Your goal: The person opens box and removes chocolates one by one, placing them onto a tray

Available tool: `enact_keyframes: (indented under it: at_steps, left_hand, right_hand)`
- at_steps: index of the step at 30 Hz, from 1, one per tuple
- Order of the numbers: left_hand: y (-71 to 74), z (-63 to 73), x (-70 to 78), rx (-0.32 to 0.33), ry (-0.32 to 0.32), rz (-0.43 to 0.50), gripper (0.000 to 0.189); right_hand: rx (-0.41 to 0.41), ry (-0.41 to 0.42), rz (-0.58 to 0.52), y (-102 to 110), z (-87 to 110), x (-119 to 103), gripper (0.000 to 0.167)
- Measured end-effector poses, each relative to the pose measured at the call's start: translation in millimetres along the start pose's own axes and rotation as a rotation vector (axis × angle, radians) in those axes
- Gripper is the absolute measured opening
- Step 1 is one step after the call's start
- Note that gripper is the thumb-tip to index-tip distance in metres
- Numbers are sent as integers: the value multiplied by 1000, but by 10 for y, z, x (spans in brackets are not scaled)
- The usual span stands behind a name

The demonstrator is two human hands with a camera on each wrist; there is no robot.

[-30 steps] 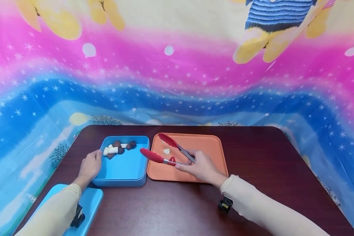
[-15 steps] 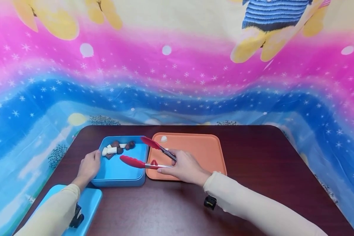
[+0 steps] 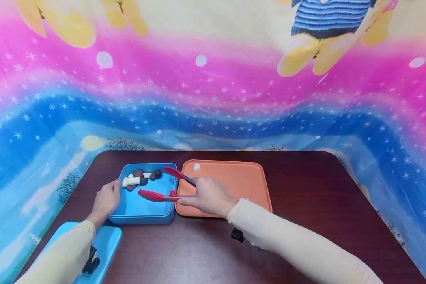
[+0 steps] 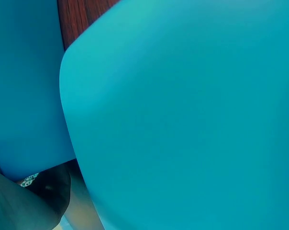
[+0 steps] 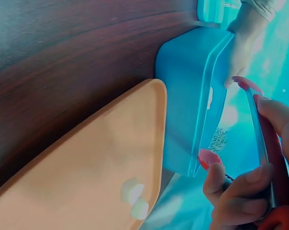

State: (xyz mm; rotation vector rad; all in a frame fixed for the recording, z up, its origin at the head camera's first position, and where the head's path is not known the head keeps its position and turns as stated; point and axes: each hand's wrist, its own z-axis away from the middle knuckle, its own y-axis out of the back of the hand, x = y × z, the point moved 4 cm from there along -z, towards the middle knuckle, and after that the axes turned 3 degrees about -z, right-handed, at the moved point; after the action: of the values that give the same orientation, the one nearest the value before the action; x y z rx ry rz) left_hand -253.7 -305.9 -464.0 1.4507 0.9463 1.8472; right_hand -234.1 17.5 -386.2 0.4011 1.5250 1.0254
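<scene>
A blue lid [image 3: 107, 240] lies nearest, under the left forearm. Beyond it, the left hand [image 3: 107, 199] grips the left side of a blue box [image 3: 145, 220]. The right hand [image 3: 211, 197] is curled round red-tipped tongs [image 3: 152, 195], their jaws spread over the box. Between the hands, farther off, brown and white pieces [image 3: 135, 180] lie inside. An orange tray [image 3: 241, 185] under the right hand bears white pieces at its far end.

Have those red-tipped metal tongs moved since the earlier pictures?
Yes, in the head view the red-tipped metal tongs have shifted left, reaching farther over the open blue rectangular box.
</scene>
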Motion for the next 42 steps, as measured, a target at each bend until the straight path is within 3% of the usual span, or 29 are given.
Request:
enact_keyframes:
  at_steps: [8,17,26,42]
  left_hand:
    - [8,6,-6,2,-3,-1,67]
    - [13,0,2,56,-32,1,53]
    - [2,-15,-16,24,-15,1,64]
    - [5,0,-7,45,-26,7,61]
  right_hand:
    - [-35,9,64,-63,-113,-153,44]
    - [-36,54,312,-101,-289,-391,46]
    - [-17,23,503,-216,-408,-468,46]
    - [5,55,555,-113,-396,-490,41]
